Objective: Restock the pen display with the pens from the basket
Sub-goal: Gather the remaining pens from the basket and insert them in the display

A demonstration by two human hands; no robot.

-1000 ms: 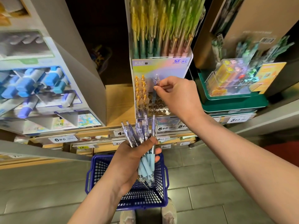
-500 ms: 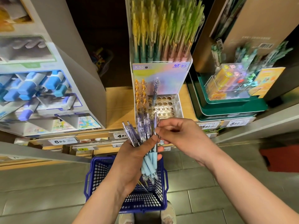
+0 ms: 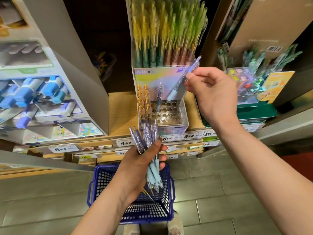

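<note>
A grey cardboard display box (image 3: 55, 102) of blue-capped markers (image 3: 22, 97) is seen at far left on the wooden shelf (image 3: 122, 109), with a price tag (image 3: 60, 149) marked "6.90" fixed to the shelf edge below it. A blue mesh basket (image 3: 100, 180) is shown on the tiled floor beneath the left hand (image 3: 138, 165), whose fingers and thumb are curled round a bundle of pens (image 3: 149, 150), held with clear violet barrels up and pale blue grips down. The front left corner of the clear pen display (image 3: 183, 116) is hidden by the bundle. Two columns of amber-topped pens (image 3: 143, 99) are lined along the display's left side, one violet pen (image 3: 159, 95) is stood upright just beside them, and rows of open holes are shown to its right. "K35" is printed on the iridescent card (image 3: 152, 78) behind the holes. A single pen (image 3: 181, 83) is pinched between the thumb and fingertips of the right hand (image 3: 215, 94) and is held tilted, its blue grip lowest, near the back of the display. More price tags, marked "4.90", "6.90" and "5.90", are fixed along the shelf edge. A green tray (image 3: 254, 112) of small items is seen at far right
</note>
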